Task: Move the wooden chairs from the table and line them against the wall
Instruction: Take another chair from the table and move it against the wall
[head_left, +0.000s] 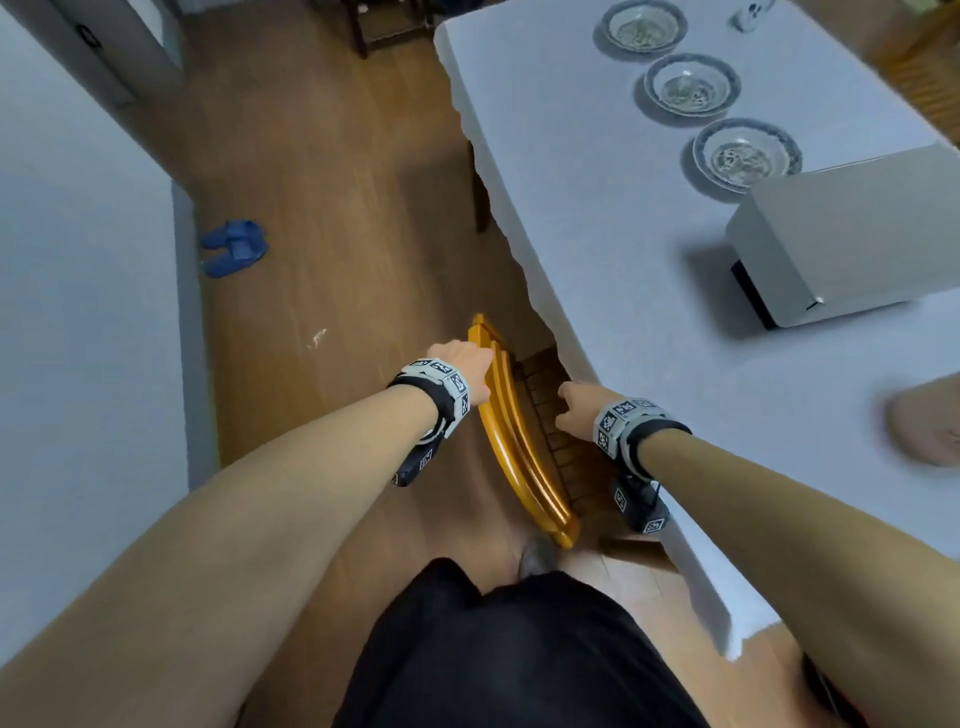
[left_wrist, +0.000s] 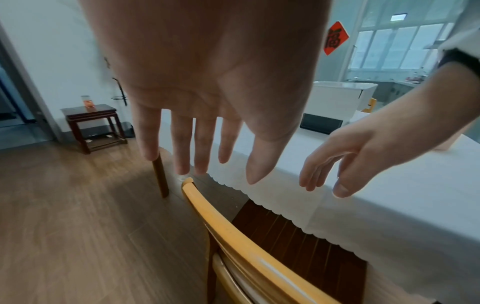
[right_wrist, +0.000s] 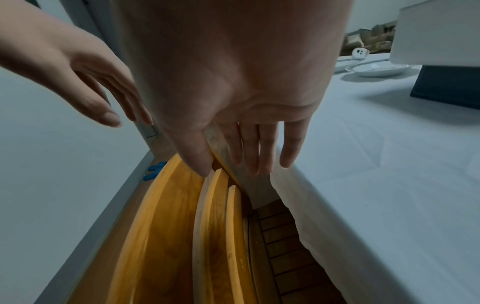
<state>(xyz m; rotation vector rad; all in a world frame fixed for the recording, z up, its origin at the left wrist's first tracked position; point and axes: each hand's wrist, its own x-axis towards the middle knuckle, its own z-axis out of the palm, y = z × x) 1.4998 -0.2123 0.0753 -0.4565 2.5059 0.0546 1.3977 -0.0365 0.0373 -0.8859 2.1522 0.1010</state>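
Note:
A wooden chair (head_left: 519, 441) with a curved yellow backrest (left_wrist: 241, 242) and dark slatted seat (right_wrist: 288, 246) is tucked under the table's near edge. My left hand (head_left: 462, 364) hovers over the far end of the backrest with straight, spread fingers (left_wrist: 182, 152), holding nothing. My right hand (head_left: 576, 405) hangs over the seat between backrest and tablecloth, its fingers (right_wrist: 259, 148) straight and empty. Neither hand grips the chair in the wrist views.
The table (head_left: 649, 234) under a white scalloped cloth carries three patterned plates (head_left: 748, 153) and a grey box (head_left: 852, 239). The white wall (head_left: 78, 312) runs along the left, with blue slippers (head_left: 234, 247) at its foot. A dark side table (left_wrist: 93, 123) stands far off.

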